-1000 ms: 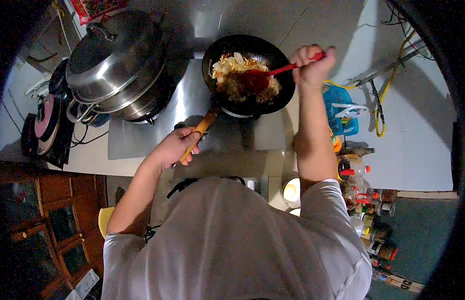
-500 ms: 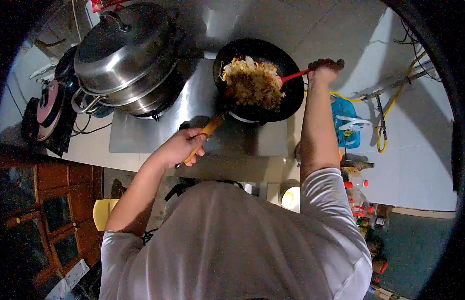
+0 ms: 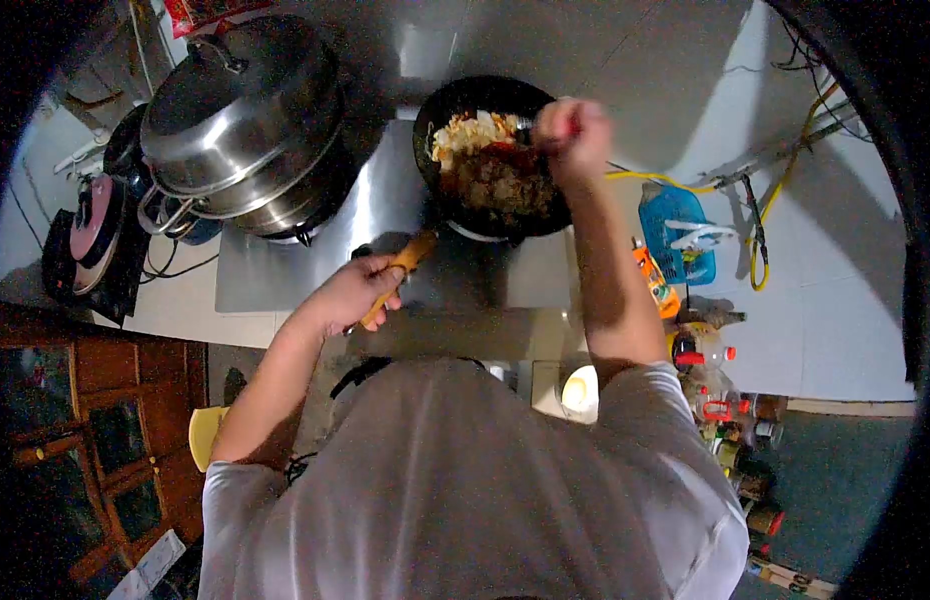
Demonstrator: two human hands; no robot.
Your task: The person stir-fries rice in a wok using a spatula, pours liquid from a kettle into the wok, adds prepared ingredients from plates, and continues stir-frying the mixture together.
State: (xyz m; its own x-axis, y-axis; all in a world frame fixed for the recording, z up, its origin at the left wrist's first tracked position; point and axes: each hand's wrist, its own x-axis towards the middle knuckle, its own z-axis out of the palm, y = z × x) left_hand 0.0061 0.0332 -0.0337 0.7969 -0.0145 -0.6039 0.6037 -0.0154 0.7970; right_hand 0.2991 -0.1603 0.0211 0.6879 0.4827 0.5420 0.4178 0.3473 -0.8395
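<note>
A black wok [image 3: 435, 190] holds a mix of pale and brown food [image 3: 495, 180] on the stove. My left hand [image 3: 363, 293] is wrapped round the wok's wooden handle [image 3: 413, 254], to the lower left of the wok. Over the wok's right rim, my right hand [image 3: 575, 135] is closed on the red handle of a spatula; only a bit of red shows at the fingers. The spatula's head is dark and blurred near the food, and its exact contact with it cannot be made out.
A large lidded steel steamer [image 3: 240, 130] stands left of the wok. At the right are a blue basket [image 3: 677, 235], an orange packet [image 3: 657, 285] and several bottles [image 3: 707, 345]. A pink round appliance [image 3: 93, 222] sits at the far left.
My right hand has moved left and slightly up, from beyond the wok's right side to over its rim. The food has shifted in the wok, with more pale pieces showing at the upper left.
</note>
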